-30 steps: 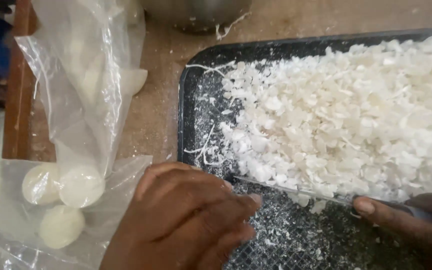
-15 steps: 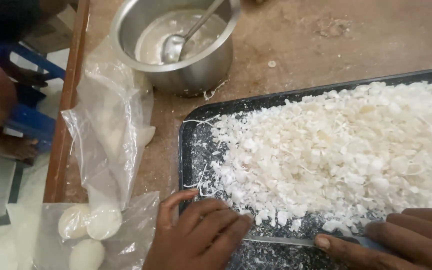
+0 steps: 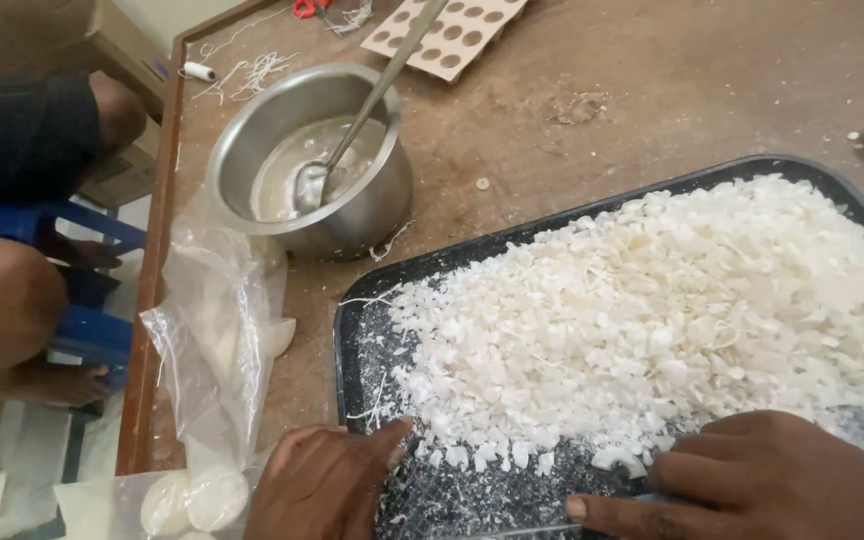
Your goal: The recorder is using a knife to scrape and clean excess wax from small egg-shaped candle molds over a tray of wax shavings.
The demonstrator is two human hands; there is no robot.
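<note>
While the left hand (image 3: pixel 327 480), fingers together, steadies the black tray (image 3: pixel 352 330) at the table's near edge, the right hand (image 3: pixel 752 485) (clamped on a thin blade, seemingly) should scrape white flakes (image 3: pixel 652 300) gently.

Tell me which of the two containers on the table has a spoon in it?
The round steel bowl near the table's far left edge: a long-handled metal spoon leans in it. The black tray holds only a heap of white flakes.

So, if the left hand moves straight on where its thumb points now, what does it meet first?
Probably the heap of white flakes on the black tray; the left hand already rests at the tray's near edge.
</note>
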